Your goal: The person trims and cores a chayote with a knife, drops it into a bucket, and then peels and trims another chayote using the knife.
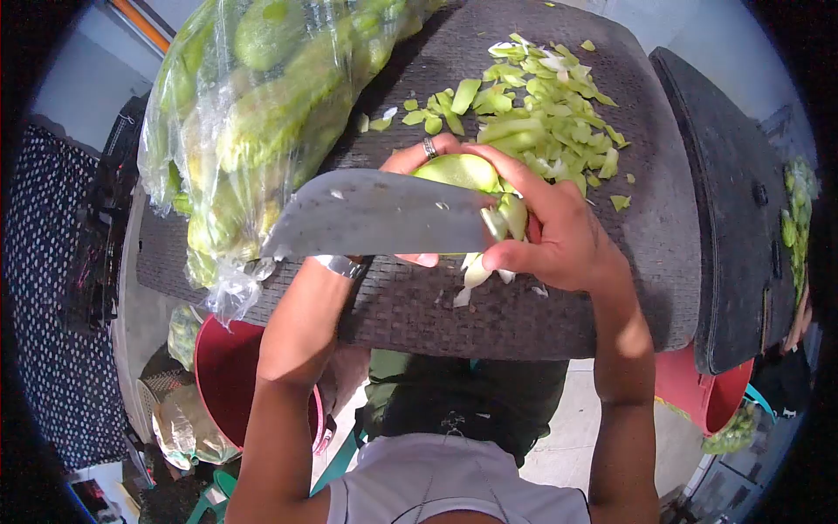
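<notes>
A green vegetable [456, 172] with a pale cut face is in my left hand [408, 159], which wears a ring and is partly hidden behind the blade. My right hand [559, 218] is closed around the handle end of a wide cleaver [380, 214], whose blade points left across the front of the vegetable. Pale green pieces [511, 217] lie between the blade and my right fingers. Beyond my hands, a heap of green peelings [546, 113] is spread over the dark woven table [524, 317]. A few white scraps lie below the blade.
A clear plastic bag [262, 113] full of green vegetables fills the table's left side. A dark chair back [729, 210] stands at the right. Below the table are a red tub [229, 375] at left and another red tub [705, 389] at right.
</notes>
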`<state>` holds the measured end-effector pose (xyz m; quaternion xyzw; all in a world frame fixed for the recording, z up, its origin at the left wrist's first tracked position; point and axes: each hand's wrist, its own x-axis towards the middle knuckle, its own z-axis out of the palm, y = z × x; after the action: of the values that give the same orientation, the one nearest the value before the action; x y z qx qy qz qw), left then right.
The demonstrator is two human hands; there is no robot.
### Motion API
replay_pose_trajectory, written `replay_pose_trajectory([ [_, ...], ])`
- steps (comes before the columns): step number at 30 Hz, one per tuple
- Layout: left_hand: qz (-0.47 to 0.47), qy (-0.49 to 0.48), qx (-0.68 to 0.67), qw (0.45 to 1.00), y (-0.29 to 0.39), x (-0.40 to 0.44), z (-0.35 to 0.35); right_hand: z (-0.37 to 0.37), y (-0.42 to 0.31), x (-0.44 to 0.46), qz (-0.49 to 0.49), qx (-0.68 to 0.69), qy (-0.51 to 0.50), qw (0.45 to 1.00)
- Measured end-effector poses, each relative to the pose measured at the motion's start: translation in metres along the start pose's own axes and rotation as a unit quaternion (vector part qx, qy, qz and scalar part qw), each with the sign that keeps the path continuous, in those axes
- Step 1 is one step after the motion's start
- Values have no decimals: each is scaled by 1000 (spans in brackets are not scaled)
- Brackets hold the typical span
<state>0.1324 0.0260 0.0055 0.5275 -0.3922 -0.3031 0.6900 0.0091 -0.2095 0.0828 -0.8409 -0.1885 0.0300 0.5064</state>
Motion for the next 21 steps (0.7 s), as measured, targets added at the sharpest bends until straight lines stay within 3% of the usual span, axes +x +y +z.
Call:
replay_pose_trajectory([
  [4,-101,-36,37,994,23,-2,19,2,31,5,-35,-32,57,997],
  [6,-82,-26,-53,995,12,6,20,-5,37,3,58,182,36,981],
  [9,-94,-18,-103,990,7,8,11,-15,36,5,161,203,130,957],
  [11,-71,6,-150,986,3,8,9,-9,54,10,198,47,285,937],
  [14,-74,39,-170,982,10,6,8,-16,65,9,232,-18,292,928],
  [16,-36,70,-133,988,5,10,9,-20,60,10,248,7,286,925],
  [21,-68,84,-203,973,7,12,15,-17,63,14,229,138,303,915],
])
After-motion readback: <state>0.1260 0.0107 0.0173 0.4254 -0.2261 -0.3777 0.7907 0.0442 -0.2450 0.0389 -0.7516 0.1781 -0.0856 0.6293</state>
